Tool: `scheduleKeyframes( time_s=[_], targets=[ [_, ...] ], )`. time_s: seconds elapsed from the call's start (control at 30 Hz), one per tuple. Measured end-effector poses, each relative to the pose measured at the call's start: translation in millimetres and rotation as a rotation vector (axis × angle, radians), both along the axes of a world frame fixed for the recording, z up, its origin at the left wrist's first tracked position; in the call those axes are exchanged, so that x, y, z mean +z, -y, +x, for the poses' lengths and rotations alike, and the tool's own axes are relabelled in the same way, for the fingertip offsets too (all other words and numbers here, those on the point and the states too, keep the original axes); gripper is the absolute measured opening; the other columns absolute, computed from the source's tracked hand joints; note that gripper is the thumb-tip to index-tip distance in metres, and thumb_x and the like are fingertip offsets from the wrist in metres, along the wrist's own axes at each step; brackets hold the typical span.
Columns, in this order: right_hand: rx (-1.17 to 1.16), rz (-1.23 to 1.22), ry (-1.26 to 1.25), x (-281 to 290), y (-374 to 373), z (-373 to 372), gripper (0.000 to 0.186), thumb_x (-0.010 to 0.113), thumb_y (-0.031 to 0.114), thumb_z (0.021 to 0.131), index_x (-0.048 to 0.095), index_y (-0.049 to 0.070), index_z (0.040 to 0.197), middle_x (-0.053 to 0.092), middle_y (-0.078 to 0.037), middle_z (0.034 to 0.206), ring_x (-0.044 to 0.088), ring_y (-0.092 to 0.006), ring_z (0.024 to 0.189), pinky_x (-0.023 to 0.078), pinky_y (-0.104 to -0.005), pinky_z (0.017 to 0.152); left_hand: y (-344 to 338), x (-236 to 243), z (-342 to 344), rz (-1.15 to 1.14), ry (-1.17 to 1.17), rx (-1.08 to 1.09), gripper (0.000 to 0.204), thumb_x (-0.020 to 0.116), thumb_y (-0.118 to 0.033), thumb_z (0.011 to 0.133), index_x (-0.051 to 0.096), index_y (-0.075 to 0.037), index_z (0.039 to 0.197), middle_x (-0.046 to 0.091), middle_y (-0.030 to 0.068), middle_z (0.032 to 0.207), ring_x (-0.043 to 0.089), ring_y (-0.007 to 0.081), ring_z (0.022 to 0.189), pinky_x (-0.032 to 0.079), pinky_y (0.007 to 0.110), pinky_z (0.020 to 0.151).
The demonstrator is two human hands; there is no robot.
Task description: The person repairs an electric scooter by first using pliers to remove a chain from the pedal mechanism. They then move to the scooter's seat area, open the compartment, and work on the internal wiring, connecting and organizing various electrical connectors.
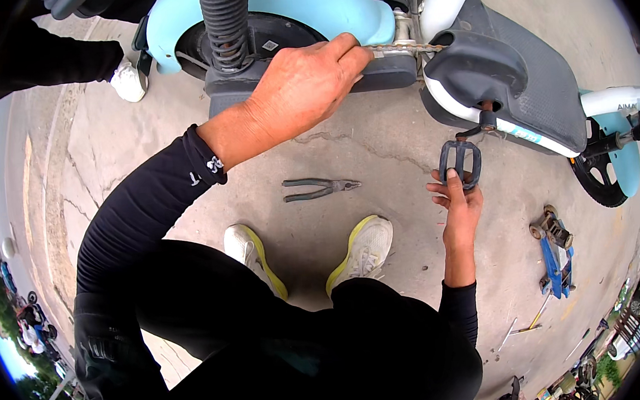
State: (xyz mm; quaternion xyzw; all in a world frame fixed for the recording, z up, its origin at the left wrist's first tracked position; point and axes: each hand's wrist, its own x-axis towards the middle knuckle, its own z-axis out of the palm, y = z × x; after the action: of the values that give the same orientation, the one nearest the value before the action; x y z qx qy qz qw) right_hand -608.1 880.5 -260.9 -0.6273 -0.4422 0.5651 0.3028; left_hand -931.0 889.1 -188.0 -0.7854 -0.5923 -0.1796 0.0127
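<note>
A two-wheeled electric bike with a pale blue rear fender and a grey body cover stands across the top of the view. My left hand is closed at its side, fingers bent round a rusty drive chain that runs right into the opening of the grey cover. The palm side of that grip is hidden. My right hand is closed on a black pedal, thumb on its frame. The pedal sits on a crank arm below the cover. Dark-handled pliers lie on the ground between the bike and my shoes.
A blue floor jack stands on the concrete at the right, with a thin metal rod near it. Another person's leg and white shoe are beside the rear wheel at upper left. My white shoes are below the pliers.
</note>
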Motion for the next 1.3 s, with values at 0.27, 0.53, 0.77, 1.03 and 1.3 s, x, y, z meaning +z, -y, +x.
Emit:
scheduleKeyframes(
  time_s=[0.27,0.53,0.77,1.03,1.3],
  targets=[
    [0.056,0.014,0.017,1.1,-0.9,1.1,0.040,0.063,0.032,0.098,0.060,-0.001,0.119,0.073,-0.014,0.103,0.071,-0.0191,0.078,0.051,-0.0264,0.063,-47.2,-17.3,-2.5,-0.226,0.265,-0.031,0.025,0.065,-0.015,0.091,0.066,-0.002,0.113,0.065,0.0162,0.095,0.066,0.0360,0.088,0.053,0.046,0.077],
    [-0.036,0.052,0.030,0.4,3.1,-11.4,0.031,0.062,0.026,0.099,0.059,-0.001,0.114,0.073,-0.012,0.099,0.071,-0.0179,0.076,0.051,-0.0255,0.061,-57.8,-17.4,-4.1,-0.128,0.309,-0.020,0.017,0.070,-0.016,0.084,0.073,-0.004,0.098,0.068,0.0113,0.085,0.066,0.0330,0.077,0.053,0.043,0.069],
    [0.037,0.281,0.234,-13.8,6.0,-7.9,0.030,0.065,0.025,0.099,0.058,0.000,0.114,0.069,-0.006,0.093,0.069,-0.0138,0.073,0.049,-0.0242,0.059,-56.3,-26.7,-6.2,-0.002,0.293,-0.043,0.015,0.072,-0.010,0.080,0.073,-0.004,0.093,0.068,0.0095,0.084,0.067,0.0309,0.075,0.053,0.039,0.064],
    [-0.014,0.287,0.228,-15.6,10.0,-13.0,0.025,0.064,0.020,0.099,0.057,0.000,0.110,0.068,-0.005,0.090,0.069,-0.0134,0.071,0.048,-0.0237,0.057,-60.1,-10.8,-7.7,-0.142,0.348,-0.068,0.015,0.071,-0.011,0.082,0.066,0.000,0.091,0.065,0.0144,0.083,0.065,0.0345,0.076,0.052,0.044,0.066],
    [0.017,0.425,0.577,-7.7,0.9,0.1,0.028,0.063,0.022,0.099,0.054,-0.003,0.108,0.068,-0.009,0.081,0.069,-0.0157,0.069,0.048,-0.0281,0.057,-71.2,-12.2,7.9,-0.157,0.321,-0.093,0.012,0.066,-0.007,0.084,0.062,0.002,0.090,0.065,0.0161,0.083,0.065,0.0364,0.075,0.052,0.046,0.064]
  ],
)
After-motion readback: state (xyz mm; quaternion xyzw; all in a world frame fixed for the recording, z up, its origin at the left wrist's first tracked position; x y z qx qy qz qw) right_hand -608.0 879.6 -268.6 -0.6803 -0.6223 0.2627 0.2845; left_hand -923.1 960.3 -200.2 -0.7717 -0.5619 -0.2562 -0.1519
